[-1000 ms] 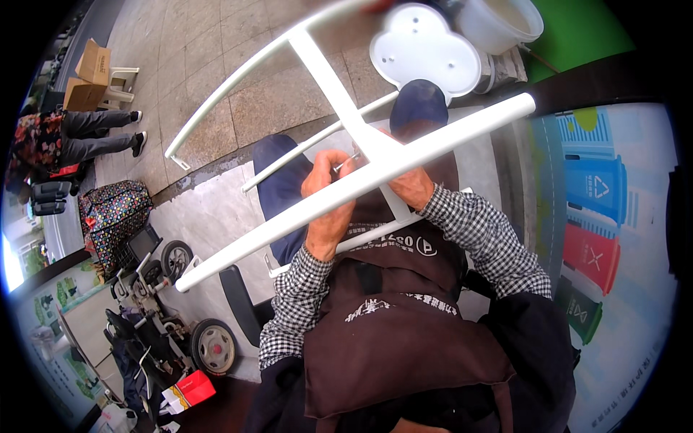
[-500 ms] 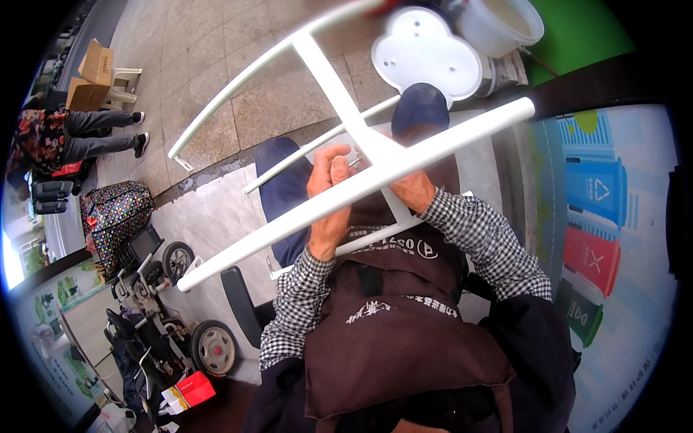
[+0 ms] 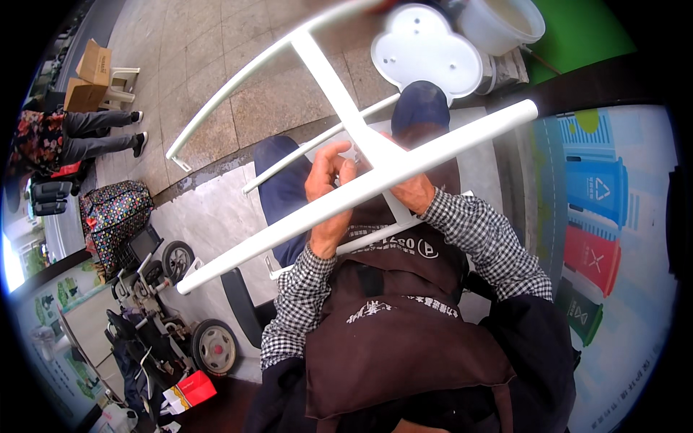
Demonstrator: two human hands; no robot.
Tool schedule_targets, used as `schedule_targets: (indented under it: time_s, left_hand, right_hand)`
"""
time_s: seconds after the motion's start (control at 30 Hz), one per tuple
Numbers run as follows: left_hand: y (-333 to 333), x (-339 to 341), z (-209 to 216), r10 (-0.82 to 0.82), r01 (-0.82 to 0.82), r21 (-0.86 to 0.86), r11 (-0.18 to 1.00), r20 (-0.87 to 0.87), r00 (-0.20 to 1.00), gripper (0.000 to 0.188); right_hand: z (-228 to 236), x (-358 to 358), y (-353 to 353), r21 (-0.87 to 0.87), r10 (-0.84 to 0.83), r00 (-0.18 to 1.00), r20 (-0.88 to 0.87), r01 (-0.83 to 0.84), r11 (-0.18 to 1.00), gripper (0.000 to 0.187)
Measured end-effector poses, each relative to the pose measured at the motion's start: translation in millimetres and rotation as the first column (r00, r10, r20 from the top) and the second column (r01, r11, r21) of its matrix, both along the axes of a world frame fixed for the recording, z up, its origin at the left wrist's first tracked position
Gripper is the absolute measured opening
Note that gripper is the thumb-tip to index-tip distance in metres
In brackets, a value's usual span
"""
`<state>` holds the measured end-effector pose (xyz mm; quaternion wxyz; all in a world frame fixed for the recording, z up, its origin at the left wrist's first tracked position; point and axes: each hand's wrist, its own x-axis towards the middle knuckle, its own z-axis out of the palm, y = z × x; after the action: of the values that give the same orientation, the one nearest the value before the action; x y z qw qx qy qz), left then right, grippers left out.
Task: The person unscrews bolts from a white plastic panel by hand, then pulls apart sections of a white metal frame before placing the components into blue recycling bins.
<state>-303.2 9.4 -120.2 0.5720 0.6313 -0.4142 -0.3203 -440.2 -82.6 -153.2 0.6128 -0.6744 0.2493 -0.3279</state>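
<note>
A white metal tubular frame [image 3: 462, 143] lies slanted across my lap, with a thick near tube, a crossbar and a curved far tube. My left hand [image 3: 324, 177] is at the crossbar's left side, fingers curled and thumb bent towards them. A small shiny bit shows by its fingertips, too small to name. The thick tube passes in front of its palm. On the other side of the joint, my right hand [image 3: 416, 193] grips the frame; the tubes hide most of its fingers.
A white cloud-shaped board [image 3: 426, 54] and a white bucket [image 3: 498, 27] stand beyond my feet. To the left are a folded wheeled cart [image 3: 155, 317], a patterned bag [image 3: 115, 216], a cardboard box [image 3: 90, 79] and a standing person [image 3: 101, 137]. A printed panel [image 3: 621, 252] borders the right.
The fingers of my left hand have loosened slightly, thumb and forefinger shifting apart. The frame has moved very slightly; my right hand stays in place.
</note>
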Motion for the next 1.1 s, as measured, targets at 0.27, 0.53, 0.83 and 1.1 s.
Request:
schedule_targets:
  time_s: [0.27, 0.53, 0.83, 1.1]
  left_hand:
    - [4.4, 7.3, 5.7, -0.034, 0.07, 0.19, 0.979, -0.185, 0.982, 0.029]
    - [-1.9, -1.5, 9.9, 0.015, -0.01, 0.038, 0.999, -0.14, 0.99, 0.024]
    - [-2.5, -2.9, 2.8, -0.004, 0.004, -0.068, 0.998, 0.004, 1.0, 0.026]
    - [0.4, 0.9, -8.8, -0.012, 0.008, -0.055, 0.998, -0.06, 0.998, 0.027]
  right_hand:
    - [2.7, -0.5, -0.3, -0.058, -0.005, 0.999, -0.038, 0.003, 0.998, 0.029]
    - [1.1, 0.5, 0.5, -0.053, -0.009, 1.0, -0.026, 0.008, 0.999, 0.028]
    - [-1.7, 1.3, 1.2, -0.086, -0.019, 0.999, -0.042, 0.015, 0.996, 0.03]
    - [-1.2, 0.3, 2.9, -0.097, -0.022, 0.999, -0.03, 0.019, 0.995, 0.029]
